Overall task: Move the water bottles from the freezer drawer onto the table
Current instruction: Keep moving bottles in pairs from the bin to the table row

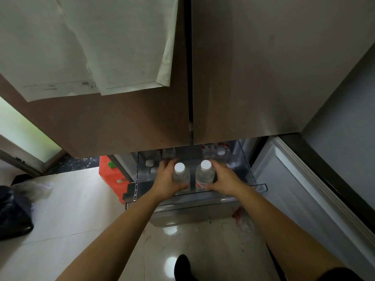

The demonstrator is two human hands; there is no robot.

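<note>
The freezer drawer (pixel 261 187) stands pulled out below the fridge doors. My left hand (pixel 167 179) grips a clear water bottle (pixel 181 174) with a white cap, held upright over the drawer. My right hand (pixel 223 179) grips a second clear bottle (pixel 205 175) with a white cap and a red label. The two bottles stand side by side, almost touching. Several more bottles (pixel 221 152) lie deeper in the drawer, partly hidden under the doors. The table is out of view.
Brown fridge doors (pixel 253 78) hang close above the drawer, with white papers (pixel 91 47) stuck on the left one. An orange crate (pixel 113 177) sits left of the drawer. A black bag (pixel 12 216) lies on the pale floor. A freezer door (pixel 300 191) stands open at right.
</note>
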